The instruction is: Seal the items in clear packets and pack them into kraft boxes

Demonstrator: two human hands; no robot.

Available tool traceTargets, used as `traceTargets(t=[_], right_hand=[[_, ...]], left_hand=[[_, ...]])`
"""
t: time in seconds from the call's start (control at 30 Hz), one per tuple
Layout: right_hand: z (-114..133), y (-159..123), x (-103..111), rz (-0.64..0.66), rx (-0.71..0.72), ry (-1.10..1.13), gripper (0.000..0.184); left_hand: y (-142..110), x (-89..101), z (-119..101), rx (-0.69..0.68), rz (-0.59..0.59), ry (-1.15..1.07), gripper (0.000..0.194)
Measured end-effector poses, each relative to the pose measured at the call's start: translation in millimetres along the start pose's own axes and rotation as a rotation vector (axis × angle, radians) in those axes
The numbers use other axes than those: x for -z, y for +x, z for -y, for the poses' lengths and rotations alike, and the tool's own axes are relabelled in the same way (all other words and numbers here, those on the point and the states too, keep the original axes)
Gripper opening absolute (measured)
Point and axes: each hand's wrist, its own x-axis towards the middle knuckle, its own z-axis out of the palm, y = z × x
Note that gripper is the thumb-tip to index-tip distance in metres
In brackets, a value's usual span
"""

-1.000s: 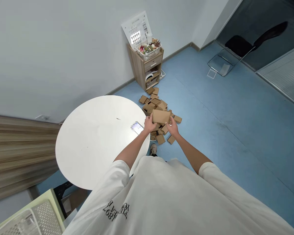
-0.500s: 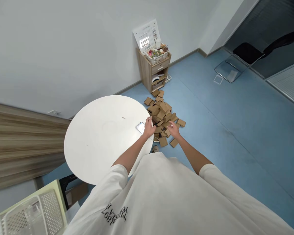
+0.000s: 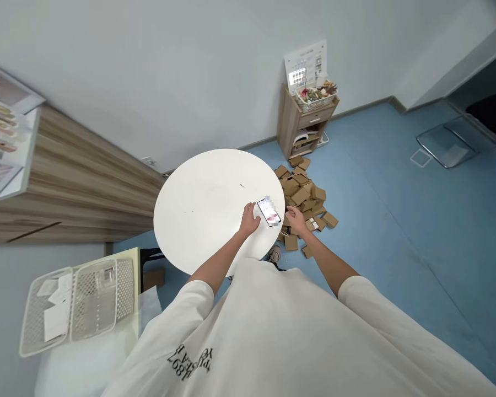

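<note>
My left hand (image 3: 250, 219) is over the white round table (image 3: 202, 209), its thumb apart from its loosely curved fingers and nothing seen in it. Just right of it lies a smartphone (image 3: 268, 212) with a lit screen, partly blurred by pixel blocks. My right hand (image 3: 296, 220) is just beyond the table's right edge, above a heap of small brown cardboard boxes (image 3: 301, 196). Its fingers are bent but apart, and I make out nothing held in them. A thin white cable (image 3: 285, 232) shows at the table edge below the phone.
A wooden cabinet (image 3: 290, 124) behind the boxes carries a white basket (image 3: 316, 102) of colourful items and a leaning board (image 3: 306, 63). White plastic baskets (image 3: 73, 303) stand at lower left. A chair (image 3: 446, 165) is on the blue floor at right; my shoe (image 3: 274, 253) shows below.
The view has turned left, so the table, boxes and cabinet appear further right. The phone, partly hidden behind my left hand before, now shows between my hands.
</note>
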Motion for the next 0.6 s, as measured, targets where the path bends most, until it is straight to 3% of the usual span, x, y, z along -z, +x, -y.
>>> traceTargets(t=[0.2, 0.37, 0.6], right_hand=[[27, -19, -57, 0.069, 0.056, -0.031, 0.056], [48, -52, -120, 0.094, 0.132, -0.109, 0.051], [42, -124, -215, 0.231, 0.143, -0.184, 0.049]], left_hand=[[-44, 52.0, 33, 0.056, -0.088, -0.073, 0.071], [-96, 94.7, 72, 0.067, -0.144, -0.1, 0.069], [-185, 146.0, 138, 0.129, -0.163, -0.133, 0.065]])
